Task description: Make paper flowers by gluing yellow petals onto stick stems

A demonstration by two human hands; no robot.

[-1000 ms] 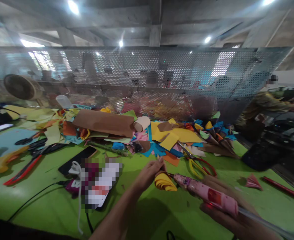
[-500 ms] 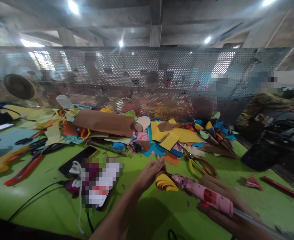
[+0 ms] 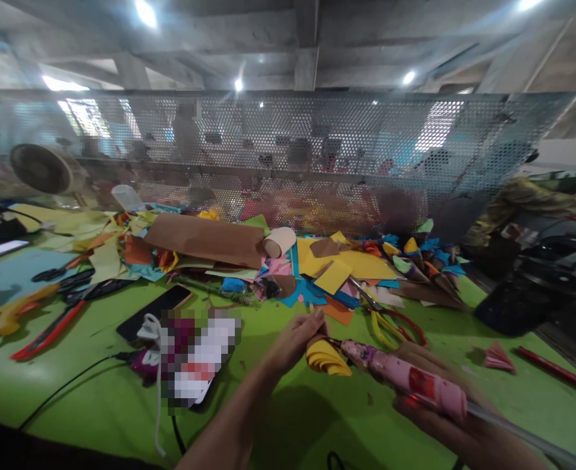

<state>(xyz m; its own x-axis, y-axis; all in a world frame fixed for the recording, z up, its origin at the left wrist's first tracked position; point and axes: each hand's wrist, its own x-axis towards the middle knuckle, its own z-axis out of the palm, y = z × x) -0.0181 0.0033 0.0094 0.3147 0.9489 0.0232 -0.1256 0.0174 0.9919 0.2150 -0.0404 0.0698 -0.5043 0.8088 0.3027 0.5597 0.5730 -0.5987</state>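
My left hand (image 3: pixel 303 334) pinches a small yellow piece of pleated paper (image 3: pixel 329 358), with a dark edge showing at its top. My right hand (image 3: pixel 434 398) is wrapped round a pink hot glue gun (image 3: pixel 409 375), its fingers partly hidden behind the body. A clear glue stick (image 3: pixel 507 427) runs out of its rear end, and a red light glows on its underside. The nozzle points left and lies close to the top of the yellow paper; whether they touch I cannot tell. Scissors (image 3: pixel 388 323) with yellow and red handles lie just beyond the glue gun.
Paper scraps and a brown paper roll (image 3: pixel 204 238) line the back, before a perforated metal screen (image 3: pixel 288 143). Left are red-handled cutters (image 3: pixel 53 333), a yellow glue gun (image 3: pixel 18 310), phones (image 3: pixel 155 313) and cables. Right are folded pink paper (image 3: pixel 500 358) and a red pen (image 3: pixel 556 369).
The glue gun in my right hand has shifted slightly right and down, its nozzle still near the yellow paper. My left hand keeps the same pinch.
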